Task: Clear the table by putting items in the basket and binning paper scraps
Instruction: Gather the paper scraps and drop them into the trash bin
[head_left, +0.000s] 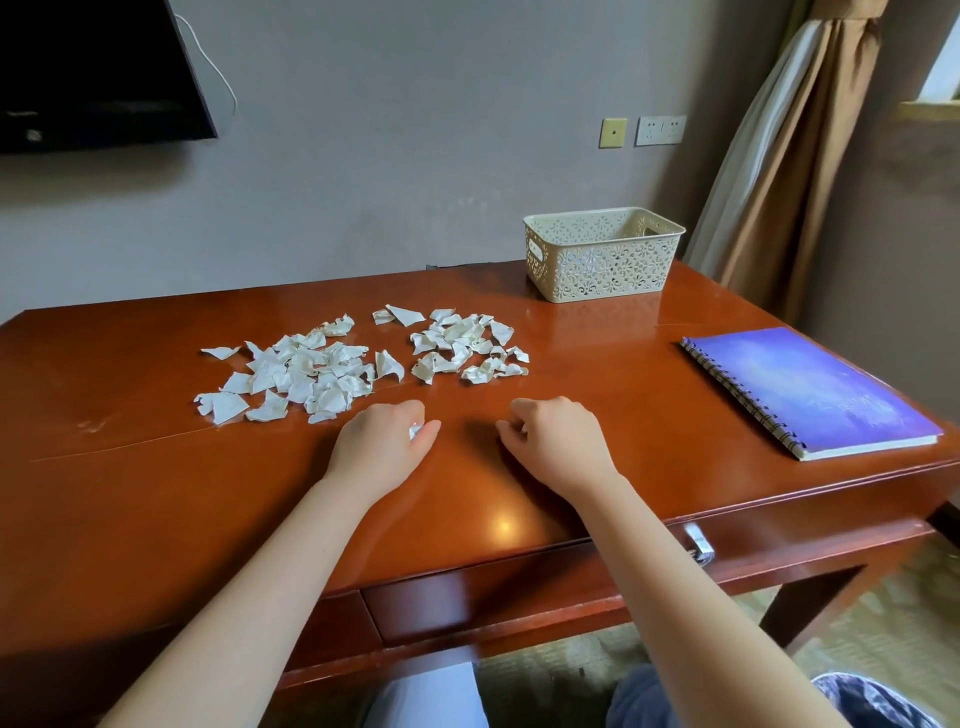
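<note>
both bare forearms reach up from the bottom of the frame onto a glossy reddish-brown wooden surface (156, 499). the left hand (382, 441) sits just left of centre with its fingers (428, 430) curled in, and a small white bit of paper (415, 431) shows pinched between the fingertips and thumb. the right hand (556, 441) lies just right of centre, knuckles up, its fingers (511, 426) bent loosely inward; whether anything is held in it cannot be told from this angle. the two hands are near each other but apart. just above them, across the middle of the frame, torn white paper scraps (306, 374) lie scattered in two loose clusters, a larger one to the left and a smaller one (462, 345) toward the centre; the nearest scraps lie just beyond the left hand. a cream perforated basket (602, 260) stands upright at the far edge of the surface, right of centre, well apart from the hands. a purple spiral-bound notebook (810, 389) lies flat and closed at the right side of the frame, near the surface's corner. a dark screen (93, 73) hangs on the wall in the upper left, wall sockets (660, 130) sit in the upper right, and a brown curtain (789, 156) falls along the right edge.
</note>
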